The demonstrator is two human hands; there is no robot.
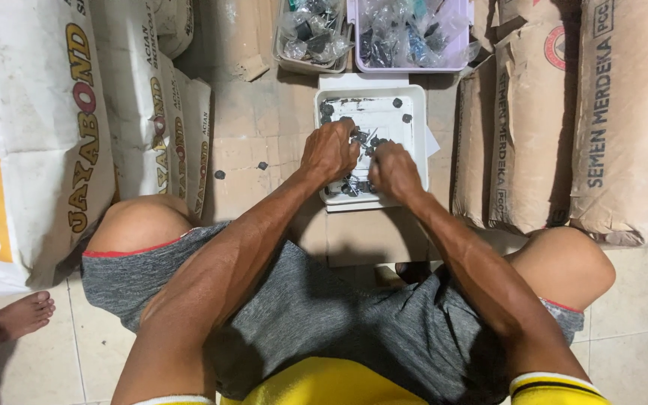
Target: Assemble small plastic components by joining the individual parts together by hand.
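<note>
A white square tray (418,112) lies on the floor in front of me, holding several small dark capped nails (397,103). My left hand (329,150) reaches over the tray's left side, its fingers curled among the nails. Just to its right, my right hand (394,171) is closed over the nails at the tray's lower middle. Whether either hand grips a nail is hidden by the fingers. I sit with knees spread, in grey shorts.
Stacked white sacks (31,135) stand on the left, brown paper sacks (564,120) on the right. Two containers of small clear bags (406,34) sit beyond the tray. Two loose dark pieces (219,174) lie on the floor. A bare foot (20,315) shows at lower left.
</note>
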